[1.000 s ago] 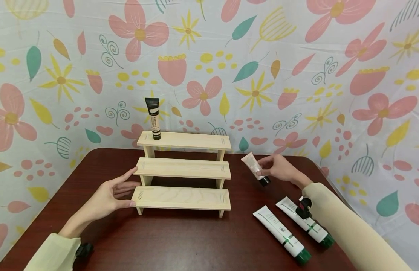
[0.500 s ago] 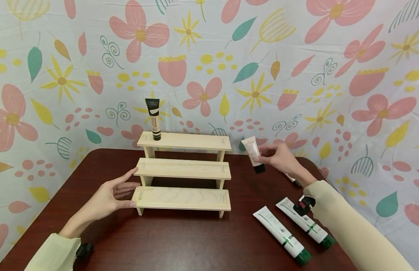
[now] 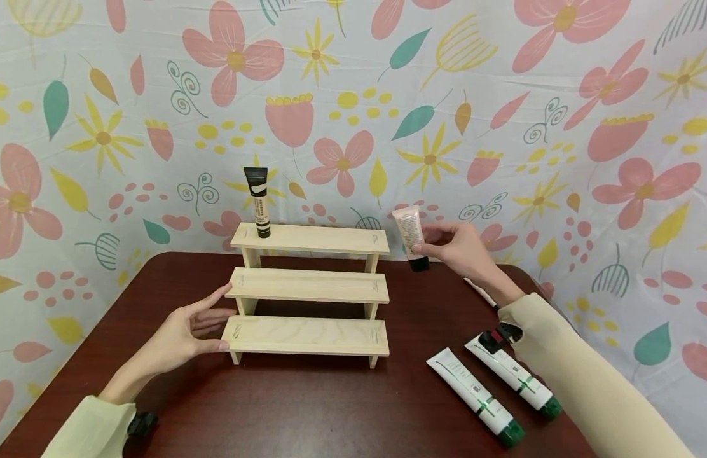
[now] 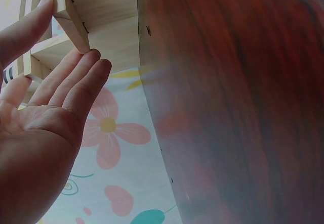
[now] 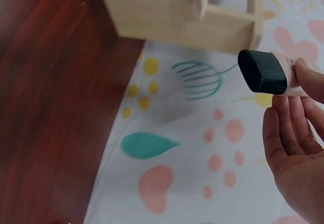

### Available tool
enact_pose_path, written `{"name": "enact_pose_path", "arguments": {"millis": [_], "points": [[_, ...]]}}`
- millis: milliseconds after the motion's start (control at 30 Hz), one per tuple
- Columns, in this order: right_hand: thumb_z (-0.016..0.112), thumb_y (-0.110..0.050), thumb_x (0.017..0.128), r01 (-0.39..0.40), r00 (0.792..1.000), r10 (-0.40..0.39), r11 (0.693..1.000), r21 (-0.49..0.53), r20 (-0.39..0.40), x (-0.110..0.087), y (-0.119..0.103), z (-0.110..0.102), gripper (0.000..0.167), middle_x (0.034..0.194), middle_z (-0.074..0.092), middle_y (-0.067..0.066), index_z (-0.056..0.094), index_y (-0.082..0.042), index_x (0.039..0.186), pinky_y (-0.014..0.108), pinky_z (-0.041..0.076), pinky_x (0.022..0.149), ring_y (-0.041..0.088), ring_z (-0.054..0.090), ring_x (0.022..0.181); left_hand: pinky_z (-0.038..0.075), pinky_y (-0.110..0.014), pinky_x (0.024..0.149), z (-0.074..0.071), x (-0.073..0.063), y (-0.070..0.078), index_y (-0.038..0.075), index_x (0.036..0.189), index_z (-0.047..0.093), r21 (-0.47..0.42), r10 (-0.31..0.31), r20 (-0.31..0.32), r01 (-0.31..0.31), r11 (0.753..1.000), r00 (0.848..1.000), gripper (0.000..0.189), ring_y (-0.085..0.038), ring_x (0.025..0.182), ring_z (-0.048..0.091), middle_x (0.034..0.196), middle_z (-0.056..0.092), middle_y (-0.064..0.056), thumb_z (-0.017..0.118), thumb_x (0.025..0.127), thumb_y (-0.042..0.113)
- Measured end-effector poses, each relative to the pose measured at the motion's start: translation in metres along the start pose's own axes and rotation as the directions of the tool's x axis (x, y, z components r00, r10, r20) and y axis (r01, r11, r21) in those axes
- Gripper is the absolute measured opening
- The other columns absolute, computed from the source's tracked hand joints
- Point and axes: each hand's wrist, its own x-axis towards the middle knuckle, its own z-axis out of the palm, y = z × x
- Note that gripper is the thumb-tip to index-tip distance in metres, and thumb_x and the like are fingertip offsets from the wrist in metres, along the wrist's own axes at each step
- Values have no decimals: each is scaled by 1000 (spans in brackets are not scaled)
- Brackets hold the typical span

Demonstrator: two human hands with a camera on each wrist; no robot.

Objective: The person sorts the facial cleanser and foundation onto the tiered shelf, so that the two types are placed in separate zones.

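My right hand [image 3: 461, 249] pinches a small pale pink tube [image 3: 409, 230] between thumb and fingers, off the table and right of the top shelf. The tube's black cap [image 5: 262, 72] points down in the head view. Relaxed, nearly straight fingers of my left hand [image 3: 178, 334] touch the left end of a three-tier wooden display stand [image 3: 313, 286]. The thumb lies against the bottom shelf's end and the index finger reaches the middle shelf, as the left wrist view [image 4: 45, 107] also suggests. A beige tube with a black top [image 3: 259, 202] stands upright on the top shelf's left end.
Two white tubes with green caps [image 3: 470, 393] [image 3: 516, 375] lie on the dark red-brown table [image 3: 308, 407] at the right. Behind my right wrist, another slim tube [image 3: 480, 292] is partly hidden. A floral cloth [image 3: 353, 95] hangs behind the table.
My right hand has raised the pink tube and carried it left toward the stand, turning it closer to upright. A slim tube behind the right wrist has come into view. The left hand stays put.
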Motion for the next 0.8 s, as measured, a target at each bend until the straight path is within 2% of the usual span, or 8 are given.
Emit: {"name": "enact_pose_path", "arguments": {"millis": [200, 400, 567, 800], "points": [[88, -19, 89, 43, 999, -43, 998, 51, -6, 10, -26, 14, 42, 101, 77, 13, 76, -2, 127, 26, 60, 75, 19, 73, 88, 56, -36, 98, -1, 0, 0, 11, 167, 33, -16, 7, 0, -7, 1000, 1000, 103, -35, 123, 66, 134, 66, -26, 90, 82, 2], [89, -14, 88, 86, 996, -85, 988, 129, -15, 23, -48, 34, 44, 106, 78, 14, 76, -1, 127, 28, 60, 78, 22, 75, 95, 56, -30, 97, -2, -2, 1, 11, 167, 32, -14, 16, 6, -16, 1000, 1000, 103, -36, 123, 65, 135, 65, -28, 90, 83, 3], [88, -13, 88, 99, 995, -98, 977, 188, -12, 36, -61, 52, 43, 109, 78, 15, 76, -1, 127, 32, 60, 83, 25, 75, 99, 56, -34, 97, -2, -2, 2, 12, 167, 32, -11, 9, 6, -9, 1000, 1000, 103, -39, 124, 65, 135, 66, -27, 90, 83, 3], [88, -10, 87, 138, 990, -130, 968, 212, -47, 52, -71, 82, 38, 105, 79, 13, 78, 0, 122, 32, 60, 78, 23, 75, 91, 56, -37, 98, -1, -1, 1, 13, 167, 32, -11, -1, 12, 1, 1000, 1000, 103, -39, 124, 64, 136, 65, -27, 90, 83, 4]]}}
